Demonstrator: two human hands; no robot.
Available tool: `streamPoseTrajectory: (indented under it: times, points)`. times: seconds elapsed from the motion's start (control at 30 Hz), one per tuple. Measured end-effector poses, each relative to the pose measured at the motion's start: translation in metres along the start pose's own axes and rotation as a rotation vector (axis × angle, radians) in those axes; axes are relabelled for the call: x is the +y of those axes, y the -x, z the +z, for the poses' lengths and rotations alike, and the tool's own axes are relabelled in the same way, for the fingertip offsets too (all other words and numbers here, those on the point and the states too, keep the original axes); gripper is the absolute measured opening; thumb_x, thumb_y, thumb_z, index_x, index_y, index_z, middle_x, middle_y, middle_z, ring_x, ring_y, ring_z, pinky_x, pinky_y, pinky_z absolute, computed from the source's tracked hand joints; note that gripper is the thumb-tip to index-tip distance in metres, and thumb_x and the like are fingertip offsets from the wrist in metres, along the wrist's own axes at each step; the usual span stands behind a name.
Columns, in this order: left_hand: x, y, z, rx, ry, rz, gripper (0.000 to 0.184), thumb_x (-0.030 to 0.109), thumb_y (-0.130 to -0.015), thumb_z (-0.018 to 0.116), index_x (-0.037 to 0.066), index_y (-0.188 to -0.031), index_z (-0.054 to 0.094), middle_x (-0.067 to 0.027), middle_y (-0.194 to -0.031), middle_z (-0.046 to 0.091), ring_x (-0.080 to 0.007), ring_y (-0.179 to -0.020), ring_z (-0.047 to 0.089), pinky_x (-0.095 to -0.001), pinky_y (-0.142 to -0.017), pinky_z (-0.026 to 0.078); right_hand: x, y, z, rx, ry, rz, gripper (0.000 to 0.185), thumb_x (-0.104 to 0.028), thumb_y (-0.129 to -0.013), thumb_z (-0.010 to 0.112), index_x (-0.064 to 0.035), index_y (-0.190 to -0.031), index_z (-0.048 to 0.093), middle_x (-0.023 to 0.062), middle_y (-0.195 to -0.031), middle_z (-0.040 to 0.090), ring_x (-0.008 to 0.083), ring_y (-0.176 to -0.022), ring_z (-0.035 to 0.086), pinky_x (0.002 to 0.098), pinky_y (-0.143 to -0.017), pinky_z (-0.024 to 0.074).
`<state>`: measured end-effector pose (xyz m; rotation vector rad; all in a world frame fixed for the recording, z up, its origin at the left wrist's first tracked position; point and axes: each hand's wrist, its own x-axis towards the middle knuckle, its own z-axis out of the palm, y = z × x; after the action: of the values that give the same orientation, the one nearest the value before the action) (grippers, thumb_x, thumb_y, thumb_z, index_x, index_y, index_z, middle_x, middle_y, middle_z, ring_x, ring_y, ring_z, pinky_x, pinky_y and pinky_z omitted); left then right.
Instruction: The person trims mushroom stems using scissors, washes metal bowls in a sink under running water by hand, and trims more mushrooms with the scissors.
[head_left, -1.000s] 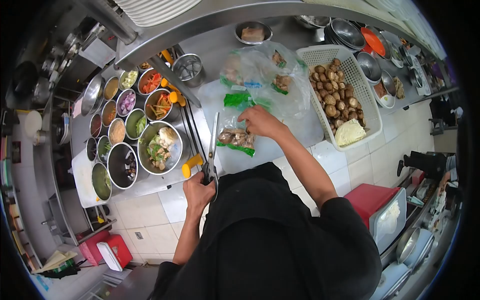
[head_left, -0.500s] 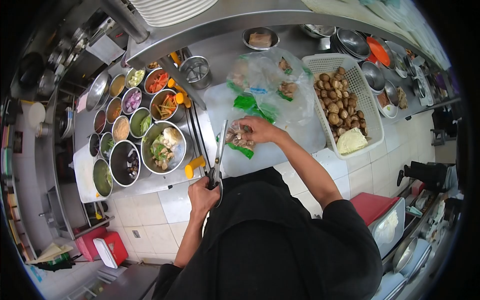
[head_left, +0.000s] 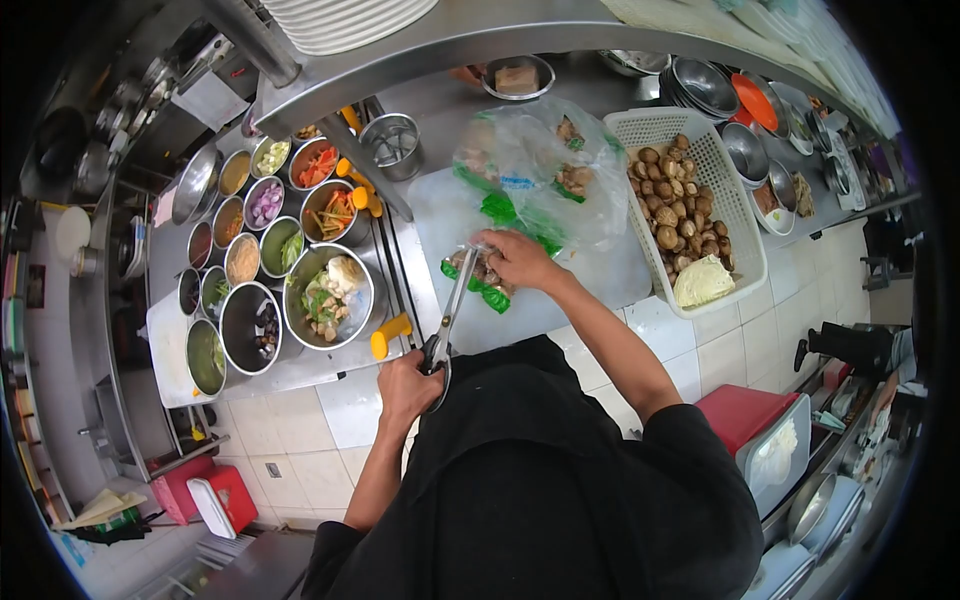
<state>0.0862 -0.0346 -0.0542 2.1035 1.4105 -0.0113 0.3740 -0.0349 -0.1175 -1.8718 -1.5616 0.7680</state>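
My left hand (head_left: 405, 385) is closed round the black handles of a pair of scissors (head_left: 459, 290), whose blades point up and away over the near left of the white cutting board (head_left: 590, 285). With my right hand (head_left: 515, 260) I grip a small clear plastic packet (head_left: 488, 275) with green parts and brownish contents. The scissor blades lie across this packet, beside my right fingers; whether they are closed is hard to see. Behind it on the board rests a larger clear plastic bag (head_left: 530, 150) holding more packets with brown contents.
A white basket (head_left: 748, 230) of mushrooms (head_left: 680, 195) and a cabbage piece (head_left: 704, 282) stands at the right. Several metal tins of cut vegetables fill the left, including a large tin (head_left: 372, 300). A metal shelf (head_left: 480, 55) crosses above; another person's fingers (head_left: 467, 74) show near a bowl (head_left: 518, 77).
The scissors have swung right, so their blades now cross the packet. Another person's fingers have appeared beside the bowl at the back, which has shifted slightly.
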Motion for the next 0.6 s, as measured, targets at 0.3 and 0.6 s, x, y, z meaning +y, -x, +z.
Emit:
streamPoseTrajectory:
  times: [0.3,0.6]
  points:
    - [0.002,-0.004,0.002,-0.093,-0.051,-0.069,0.029,0.029,-0.068,0.069,0.0,-0.072,0.066,-0.0223,-0.07,0.066,-0.0406,-0.074,0.065,-0.0465,-0.071,0.051,0.004,0.001,-0.018,-0.332,-0.264,-0.035,0.04,-0.014,-0.073,0.067,-0.0097,-0.112,0.061,0.0088,-0.109,0.057,0.0282,-0.103,0.055,0.0368,-0.087,0.0455]
    - [-0.001,-0.005,0.003,-0.066,-0.02,-0.094,0.029,0.028,-0.068,0.069,-0.001,-0.073,0.066,-0.0237,-0.069,0.065,-0.0412,-0.074,0.065,-0.0464,-0.071,0.051,0.006,0.016,-0.025,-0.113,0.06,-0.035,0.038,-0.006,-0.071,0.075,-0.0055,-0.104,0.055,0.0112,-0.11,0.055,0.0279,-0.103,0.057,0.0379,-0.086,0.0468]
